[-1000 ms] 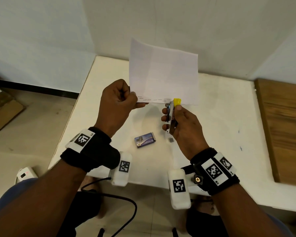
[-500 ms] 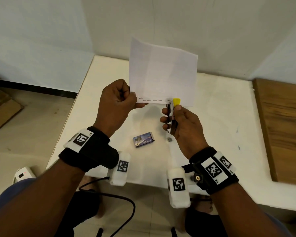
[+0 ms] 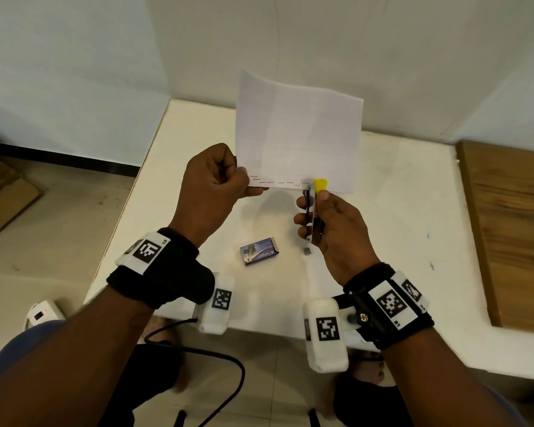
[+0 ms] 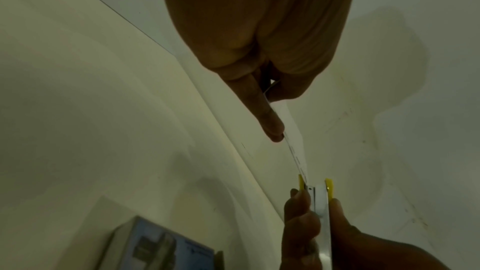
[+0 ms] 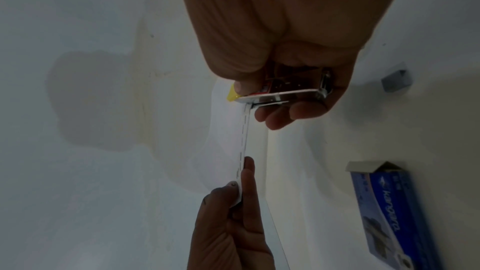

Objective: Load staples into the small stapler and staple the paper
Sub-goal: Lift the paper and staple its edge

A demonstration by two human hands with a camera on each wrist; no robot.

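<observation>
The white table (image 3: 383, 241) fills the middle of the head view, with a wooden board (image 3: 506, 229) at its right side. Above the table the sheet of paper (image 3: 299, 134) stands almost upright in the air, with a row of staples (image 3: 281, 182) along its lower edge.

The left hand (image 3: 211, 186) holds the paper at the lower left corner. Its fingers are curled into a fist, and the corner is pinched between the thumb and the forefinger; in the left wrist view the forefinger (image 4: 265, 114) lies straight along the edge of the sheet.

The right hand (image 3: 330, 223) grips the small stapler (image 3: 312, 208), with the fingers curled on one side and the thumb pressing on the other side. The yellow tip (image 3: 320, 184) of the stapler sticks out above the thumb, and the lower edge of the paper sits in the mouth of the stapler, at the right end of the row of staples. In the right wrist view the metal body (image 5: 283, 94) lies across the fingers and the paper edge goes between its two halves.

On the table under the hands lies a blue staple box (image 3: 259, 255), with one flap open in the right wrist view. Near it, to the right, is a small grey piece of staples (image 3: 306, 251), apart from the box
</observation>
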